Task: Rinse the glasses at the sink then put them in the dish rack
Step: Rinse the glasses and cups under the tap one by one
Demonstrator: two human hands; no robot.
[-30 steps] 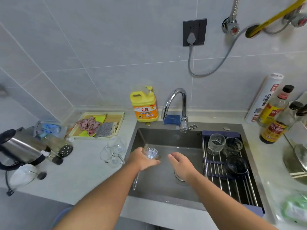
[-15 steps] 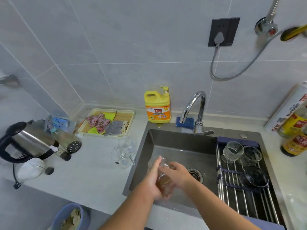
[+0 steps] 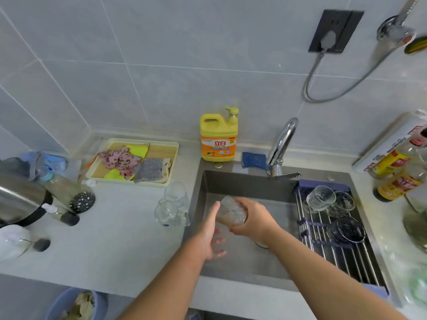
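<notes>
The right hand [image 3: 255, 219] grips the tilted glass [image 3: 231, 213] (left hand [image 3: 208, 237] open, just beside), with the dish rack [image 3: 346, 262] to its right.

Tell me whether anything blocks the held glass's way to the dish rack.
Nothing visible does. The right hand grips the glass over the sink, with open space across to the dish rack. Three glasses crowd its far end; the near bars are bare.

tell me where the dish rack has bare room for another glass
The steel dish rack has bare bars at its near end, in front of the dark round glass. Its far end is crowded with two clear glasses.
</notes>
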